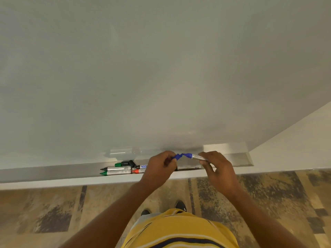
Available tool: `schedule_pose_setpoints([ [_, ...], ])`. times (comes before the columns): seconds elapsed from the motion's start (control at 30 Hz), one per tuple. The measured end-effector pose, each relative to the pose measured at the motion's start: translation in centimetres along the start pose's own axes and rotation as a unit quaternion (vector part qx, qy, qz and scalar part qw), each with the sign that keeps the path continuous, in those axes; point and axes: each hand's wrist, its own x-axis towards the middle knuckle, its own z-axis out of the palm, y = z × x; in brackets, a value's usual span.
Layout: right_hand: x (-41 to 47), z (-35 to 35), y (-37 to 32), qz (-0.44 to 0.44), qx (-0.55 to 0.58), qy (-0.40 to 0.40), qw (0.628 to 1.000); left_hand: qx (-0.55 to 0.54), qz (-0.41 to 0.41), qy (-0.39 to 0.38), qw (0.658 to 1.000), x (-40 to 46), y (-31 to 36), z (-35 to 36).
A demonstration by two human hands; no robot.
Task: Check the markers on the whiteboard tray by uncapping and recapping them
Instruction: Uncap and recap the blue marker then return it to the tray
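Observation:
I hold a blue marker above the whiteboard tray [53,173]. My right hand [217,169] grips its silver barrel [198,157], whose blue tip end points left. My left hand [161,167] pinches the blue cap [177,157], which sits just off the tip, tilted against it. In the tray to the left lie a black-tipped marker [116,168], a green-tipped marker [116,173], a red-capped marker [137,170], a blue-labelled marker [143,166] and a green cap beside a black cap [125,163]. Another silver marker [188,167] lies under my hands, partly hidden.
The whiteboard [161,68] fills the upper view. A white wall [295,140] meets it at the right, where the tray ends. Below is a patterned brown floor [53,212], my shoes [180,205] and my yellow striped shirt.

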Motion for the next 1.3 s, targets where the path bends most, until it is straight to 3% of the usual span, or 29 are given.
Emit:
schedule_pose_setpoints([
  [0.13, 1.8, -0.1, -1.7, -0.047, 0.0, 0.005, 0.999, -0.052, -0.002, 0.038, 0.998, -1.2, 0.3, -2.2],
  [0.37, 2.9, -0.1, -3.7, -0.109, -0.013, 0.009, 0.994, -0.052, 0.015, 0.076, 0.996, -2.3, 0.9, -4.0],
  [0.7, 3.3, -0.2, -5.4, -0.145, -0.059, -0.002, 0.988, -0.032, 0.032, 0.063, 0.997, -2.8, 2.2, -4.8],
  [0.87, 3.6, -0.2, -6.0, -0.128, -0.064, -0.001, 0.99, -0.002, 0.063, 0.06, 0.996, -2.5, 2.8, -5.1],
  [1.1, 3.2, 1.0, -6.6, -0.111, -0.07, 0.033, 0.991, -0.036, 0.027, 0.081, 0.996, -1.9, 2.5, -4.8],
  [1.3, 3.5, 2.8, -3.5, -0.11, -0.056, -0.03, 0.992, 0.006, -0.007, 0.029, 1.0, -0.3, 0.5, -4.5],
])
